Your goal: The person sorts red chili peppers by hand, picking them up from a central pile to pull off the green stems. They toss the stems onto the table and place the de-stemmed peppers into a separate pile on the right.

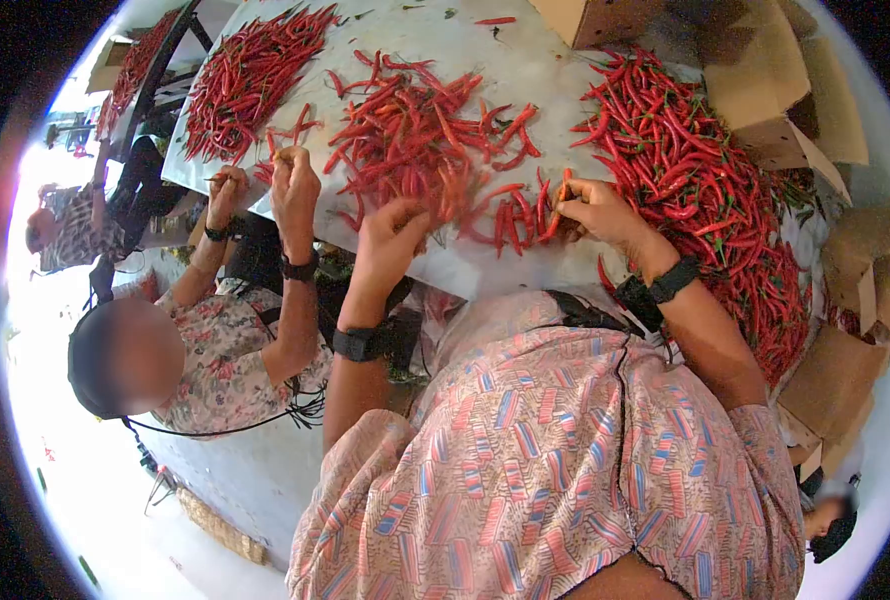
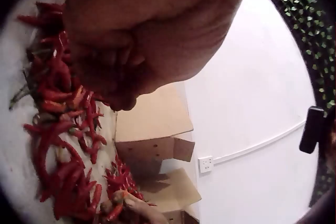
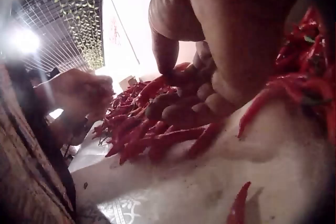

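My right hand [image 1: 605, 212] pinches an orange-red chili pepper [image 1: 565, 187] between thumb and fingers. In the right wrist view, this hand's curled fingers are over several red chilies on the table. My left hand [image 1: 393, 245] is at the near edge of the middle chili pile [image 1: 405, 140], fingers curled in. In the left wrist view the left hand [image 2: 152, 29] is dark and fist-like, with nothing showing in it. Close to the right hand lie a few loose chilies [image 1: 510, 222]. Unlike the middle pile, the big heap [image 1: 675, 160] to the right has green stems.
Cardboard boxes [image 1: 755, 90] stand beyond and beside the right heap. On the left, another person [image 1: 235, 345] works with both hands raised near a further chili pile [image 1: 250, 85]. The pale tabletop [image 1: 525, 80] shows between the piles.
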A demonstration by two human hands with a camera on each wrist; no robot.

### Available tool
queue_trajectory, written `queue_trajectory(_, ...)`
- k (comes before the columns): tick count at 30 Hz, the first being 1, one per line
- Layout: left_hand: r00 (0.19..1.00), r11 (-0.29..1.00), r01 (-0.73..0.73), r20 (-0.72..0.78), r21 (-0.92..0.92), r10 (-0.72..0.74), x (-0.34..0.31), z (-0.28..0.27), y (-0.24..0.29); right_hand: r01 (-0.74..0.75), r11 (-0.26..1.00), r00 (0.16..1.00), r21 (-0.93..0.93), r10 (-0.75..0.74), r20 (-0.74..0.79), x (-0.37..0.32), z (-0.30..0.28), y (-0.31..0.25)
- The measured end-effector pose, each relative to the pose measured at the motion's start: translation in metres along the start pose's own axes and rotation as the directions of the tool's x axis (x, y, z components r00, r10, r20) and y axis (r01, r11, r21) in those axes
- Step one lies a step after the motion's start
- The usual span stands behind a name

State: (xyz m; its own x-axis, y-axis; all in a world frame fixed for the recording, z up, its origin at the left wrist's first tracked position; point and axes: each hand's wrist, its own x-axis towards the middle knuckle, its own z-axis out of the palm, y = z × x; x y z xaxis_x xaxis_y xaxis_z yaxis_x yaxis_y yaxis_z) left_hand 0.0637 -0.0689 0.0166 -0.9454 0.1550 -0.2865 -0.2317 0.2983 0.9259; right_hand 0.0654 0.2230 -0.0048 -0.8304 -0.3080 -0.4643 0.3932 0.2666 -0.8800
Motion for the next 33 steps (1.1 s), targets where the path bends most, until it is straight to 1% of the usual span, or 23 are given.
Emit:
queue_trajectory(1, 0.996, 0.958, -0.044, 0.091, 0.285, 0.019, -0.005, -0.006, -0.002, -0.032, 0.999, 0.999, 0.019, 0.032, -0.001, 0.0, -0.001, 0.001)
queue_trajectory(2, 0.983, 0.835, -0.108, 0.182, 0.54, 0.01, -0.01, -0.009, -0.003, -0.031, 0.999, 1.0, 0.017, 0.031, 0.001, 0.0, -0.002, 0.003)
queue_trajectory(3, 0.984, 0.835, -0.106, 0.179, 0.539, 0.01, -0.015, -0.01, -0.005, -0.061, 0.998, 0.998, 0.025, 0.061, 0.0, -0.001, -0.002, 0.004)
queue_trajectory(5, 0.971, 0.665, -0.115, 0.224, 0.738, -0.081, -0.023, -0.009, -0.007, -0.089, 0.996, 0.996, 0.032, 0.089, 0.001, -0.003, -0.001, 0.002)
queue_trajectory(6, 0.982, 0.713, -0.138, 0.19, 0.687, 0.007, -0.023, -0.005, -0.008, -0.1, 0.995, 0.995, 0.006, 0.1, -0.002, -0.006, -0.001, -0.003)
queue_trajectory(7, 0.982, 0.714, -0.138, 0.19, 0.686, 0.006, -0.021, 0.001, -0.01, -0.112, 0.993, 0.994, -0.022, 0.112, -0.005, -0.008, -0.001, -0.005)
queue_trajectory(9, 0.993, 0.794, -0.116, 0.045, 0.597, 0.111, -0.012, 0.013, -0.015, -0.104, 0.994, 0.995, -0.034, 0.104, 0.008, -0.006, 0.001, 0.0)
queue_trajectory(10, 0.985, 0.753, -0.163, 0.056, 0.637, 0.165, -0.008, 0.019, -0.017, -0.091, 0.995, 0.995, -0.047, 0.093, 0.021, -0.004, 0.001, 0.003)
queue_trajectory(13, 0.977, 0.752, -0.209, 0.108, 0.625, 0.182, 0.002, 0.041, -0.012, -0.052, 0.993, 0.998, -0.105, 0.054, 0.013, 0.0, 0.002, 0.011)
queue_trajectory(14, 0.983, 0.773, -0.182, 0.118, 0.608, 0.139, 0.001, 0.049, -0.008, -0.052, 0.993, 0.999, -0.104, 0.053, 0.008, -0.001, 0.001, 0.013)
queue_trajectory(15, 0.983, 0.772, -0.185, 0.122, 0.608, 0.14, 0.002, 0.056, -0.01, -0.032, 0.994, 0.999, -0.103, 0.035, 0.026, -0.002, 0.001, 0.012)
queue_trajectory(17, 0.931, 0.776, -0.366, 0.21, 0.514, 0.3, 0.005, 0.064, -0.016, -0.012, 0.995, 0.999, -0.1, 0.016, 0.043, -0.004, 0.0, 0.008)
queue_trajectory(18, 0.907, 0.751, -0.42, 0.22, 0.51, 0.358, 0.006, 0.066, -0.013, -0.012, 0.996, 0.999, -0.084, 0.015, 0.031, -0.006, 0.0, 0.006)
queue_trajectory(19, 0.908, 0.751, -0.42, 0.222, 0.51, 0.357, 0.009, 0.067, -0.008, -0.013, 0.998, 1.0, -0.068, 0.015, 0.02, -0.008, 0.0, 0.005)
queue_trajectory(20, 0.928, 0.745, -0.372, 0.204, 0.553, 0.312, 0.013, 0.067, -0.002, -0.013, 0.998, 1.0, -0.066, 0.015, 0.02, -0.008, 0.0, 0.006)
queue_trajectory(21, 0.946, 0.735, -0.324, 0.184, 0.596, 0.268, 0.017, 0.067, 0.002, -0.047, 0.999, 0.999, -0.019, 0.047, 0.02, -0.007, -0.001, 0.008)
queue_trajectory(22, 0.945, 0.734, -0.325, 0.184, 0.597, 0.269, 0.024, 0.067, 0.001, -0.08, 0.996, 0.997, 0.029, 0.079, 0.021, -0.007, -0.003, 0.011)
queue_trajectory(24, 0.905, 0.664, -0.34, 0.04, 0.666, 0.423, 0.037, 0.069, 0.0, -0.074, 0.997, 0.997, 0.032, 0.073, 0.026, -0.004, -0.005, 0.015)
queue_trajectory(25, 0.905, 0.663, -0.34, 0.04, 0.666, 0.424, 0.041, 0.07, 0.002, -0.068, 0.997, 0.997, 0.035, 0.067, 0.03, -0.003, -0.006, 0.015)
queue_trajectory(27, 0.916, 0.564, -0.296, 0.061, 0.771, 0.398, 0.047, 0.074, 0.008, -0.082, 0.996, 0.996, 0.03, 0.081, 0.023, -0.002, -0.006, 0.015)
queue_trajectory(29, 0.909, 0.537, -0.313, 0.082, 0.784, 0.41, 0.05, 0.077, 0.007, -0.095, 0.995, 0.995, 0.029, 0.095, 0.014, -0.001, -0.005, 0.012)
queue_trajectory(31, 0.901, 0.509, -0.332, 0.107, 0.794, 0.42, 0.053, 0.08, 0.006, -0.055, 0.998, 0.994, -0.024, 0.057, 0.096, -0.002, -0.003, 0.009)
queue_trajectory(33, 0.92, 0.496, -0.321, 0.142, 0.807, 0.365, 0.054, 0.081, 0.003, -0.039, 0.998, 0.994, -0.042, 0.043, 0.098, 0.001, 0.002, 0.014)
